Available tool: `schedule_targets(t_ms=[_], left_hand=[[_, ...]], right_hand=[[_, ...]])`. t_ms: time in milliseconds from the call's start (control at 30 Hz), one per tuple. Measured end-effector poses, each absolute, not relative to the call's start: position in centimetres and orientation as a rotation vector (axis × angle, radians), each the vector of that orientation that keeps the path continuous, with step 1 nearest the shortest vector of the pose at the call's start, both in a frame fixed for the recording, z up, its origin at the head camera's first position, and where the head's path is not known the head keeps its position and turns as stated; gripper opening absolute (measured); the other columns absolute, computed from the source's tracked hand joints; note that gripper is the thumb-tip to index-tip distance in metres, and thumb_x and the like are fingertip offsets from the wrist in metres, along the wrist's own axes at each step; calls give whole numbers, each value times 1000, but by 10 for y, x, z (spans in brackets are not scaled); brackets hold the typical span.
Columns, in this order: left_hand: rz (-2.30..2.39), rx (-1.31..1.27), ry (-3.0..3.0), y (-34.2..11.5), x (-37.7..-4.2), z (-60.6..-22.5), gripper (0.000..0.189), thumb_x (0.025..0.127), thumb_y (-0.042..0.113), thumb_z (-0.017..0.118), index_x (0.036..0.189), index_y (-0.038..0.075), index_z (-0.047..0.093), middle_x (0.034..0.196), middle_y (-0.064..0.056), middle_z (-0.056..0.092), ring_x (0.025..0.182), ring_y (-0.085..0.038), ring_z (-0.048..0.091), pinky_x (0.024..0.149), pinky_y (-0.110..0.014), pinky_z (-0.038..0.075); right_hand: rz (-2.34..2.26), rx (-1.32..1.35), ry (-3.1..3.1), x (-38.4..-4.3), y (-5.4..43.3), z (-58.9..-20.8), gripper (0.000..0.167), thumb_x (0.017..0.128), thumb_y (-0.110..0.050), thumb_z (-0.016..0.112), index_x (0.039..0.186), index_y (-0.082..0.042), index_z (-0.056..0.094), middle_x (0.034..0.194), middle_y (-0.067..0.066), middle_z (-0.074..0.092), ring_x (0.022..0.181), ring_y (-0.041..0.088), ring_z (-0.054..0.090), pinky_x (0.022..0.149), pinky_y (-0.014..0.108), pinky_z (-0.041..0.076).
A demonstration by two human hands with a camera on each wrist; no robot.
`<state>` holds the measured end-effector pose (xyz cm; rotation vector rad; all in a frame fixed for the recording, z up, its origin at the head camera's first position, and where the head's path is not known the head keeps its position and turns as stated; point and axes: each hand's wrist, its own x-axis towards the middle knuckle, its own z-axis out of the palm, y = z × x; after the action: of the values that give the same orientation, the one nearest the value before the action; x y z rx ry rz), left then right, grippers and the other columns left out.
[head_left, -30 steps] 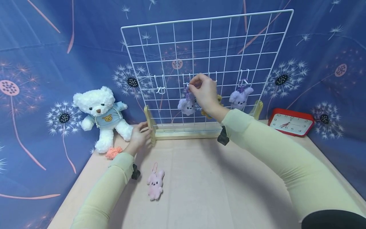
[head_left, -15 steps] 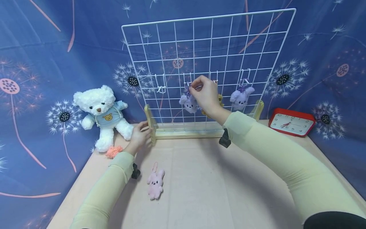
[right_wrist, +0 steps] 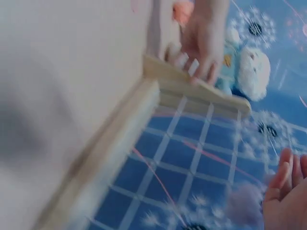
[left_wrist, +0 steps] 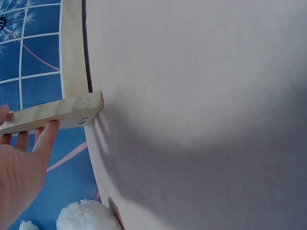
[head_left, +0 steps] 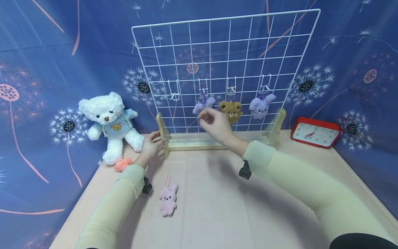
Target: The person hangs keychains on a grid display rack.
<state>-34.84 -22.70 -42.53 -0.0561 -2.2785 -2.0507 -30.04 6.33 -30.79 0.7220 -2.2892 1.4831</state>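
My left hand holds the wooden end post of the white wire grid; in the left wrist view, fingers press one side of the post and the thumb tip shows on the other. My right hand, fingers loosely bent and holding nothing, is just below and in front of a lavender bunny plush keychain, partly hiding it. That bunny hangs from a white hook. Beside it hang a brown bear keychain and another lavender bunny keychain. The right wrist view is blurred.
A bare white hook is at the grid's left. A pink bunny keychain lies on the table. A white teddy bear and an orange yarn bundle are at left, a red clock at right.
My right hand has let go of the purple loop at the hook and moved down, uncovering the brown bear. The lavender bunny now hangs by itself. My left hand stays on the post.
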Motion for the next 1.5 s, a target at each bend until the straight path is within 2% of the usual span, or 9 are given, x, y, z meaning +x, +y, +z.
schedule_targets(t_ms=[133, 367, 667, 867, 1200, 1500], left_hand=[[-2031, -55, -2278, -227, -351, -429, 50, 100, -5, 60, 148, -6, 45, 147, -28, 46, 134, -42, 49, 106, -35, 50], [-2046, -47, -2275, -228, -352, -429, 53, 100, -4, 60, 150, -6, 43, 149, -27, 45, 134, -42, 49, 102, -29, 52], [-2025, -27, -2304, -225, -350, -426, 53, 100, -2, 61, 150, -3, 44, 149, -26, 46, 134, -41, 49, 103, -30, 52], [-1996, -3, -2332, -227, -348, -428, 53, 99, -2, 62, 149, -4, 45, 149, -25, 47, 132, -41, 51, 100, -28, 53], [-1954, -38, -2344, -227, -348, -428, 52, 99, -1, 62, 148, -4, 45, 149, -26, 47, 132, -42, 51, 102, -31, 53], [-1953, -32, -2347, -226, -349, -426, 51, 99, -2, 61, 148, -5, 45, 148, -27, 48, 131, -41, 52, 95, -23, 55]], right_hand=[[1510, 836, -2427, -289, 53, -337, 15, 93, -3, 63, 106, -2, 71, 97, 10, 72, 85, 20, 66, 81, 33, 57], [1500, 1046, -2610, -269, 32, -383, 21, 94, -4, 66, 113, -2, 74, 95, 3, 72, 87, 12, 65, 84, 26, 57], [1589, 1066, -2758, -253, 12, -422, 21, 92, -3, 71, 113, 1, 74, 93, 2, 73, 81, 10, 62, 73, 20, 54], [1586, 1060, -2837, -245, -2, -435, 23, 92, -3, 73, 115, 0, 74, 94, 2, 75, 75, 9, 62, 66, 18, 54], [1571, 939, -2863, -249, -20, -449, 21, 88, -3, 76, 108, -1, 77, 90, 1, 75, 78, 5, 62, 75, 17, 54], [1502, 863, -2906, -261, -33, -452, 17, 88, -5, 77, 104, -3, 79, 91, 0, 76, 78, 3, 60, 75, 16, 51]])
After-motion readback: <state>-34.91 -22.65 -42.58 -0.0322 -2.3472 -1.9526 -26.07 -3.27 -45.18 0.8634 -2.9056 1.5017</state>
